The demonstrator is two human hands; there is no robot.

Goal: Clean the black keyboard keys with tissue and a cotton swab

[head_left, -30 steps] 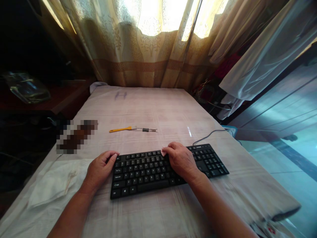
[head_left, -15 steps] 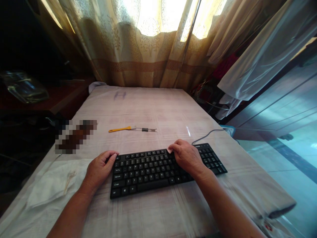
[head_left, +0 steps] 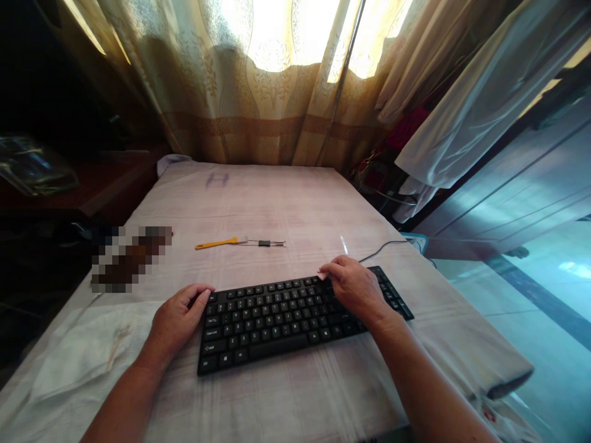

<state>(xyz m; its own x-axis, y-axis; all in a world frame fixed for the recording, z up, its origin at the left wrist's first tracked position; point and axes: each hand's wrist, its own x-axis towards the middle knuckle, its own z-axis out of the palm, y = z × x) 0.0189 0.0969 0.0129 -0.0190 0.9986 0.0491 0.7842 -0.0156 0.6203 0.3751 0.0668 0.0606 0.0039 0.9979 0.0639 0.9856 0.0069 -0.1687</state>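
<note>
A black keyboard [head_left: 272, 323] lies slightly slanted on the cloth-covered table. At its upper left corner, my left hand [head_left: 178, 314] holds the edge, thumb on top near the corner key. My right hand [head_left: 357, 289] is over the keyboard's upper right part, its fingers pinched on a small pale scrap, maybe tissue or cloth [head_left: 322, 275], at the top row of keys. That hand hides some of the keys between the letters and the number pad.
Beyond the keyboard lie a yellow-handled brush [head_left: 217, 243] and a thin wire tool with a dark sleeve [head_left: 264, 243]. Cotton swabs [head_left: 117, 347] rest on white tissue [head_left: 69, 363] at left. A blurred-out brown item [head_left: 133, 258] sits above them. A cable [head_left: 383, 246] runs off right.
My right hand, with the pale scrap, has moved right along the keyboard's top row. My left hand stays at the corner. The whole view has shifted a little.
</note>
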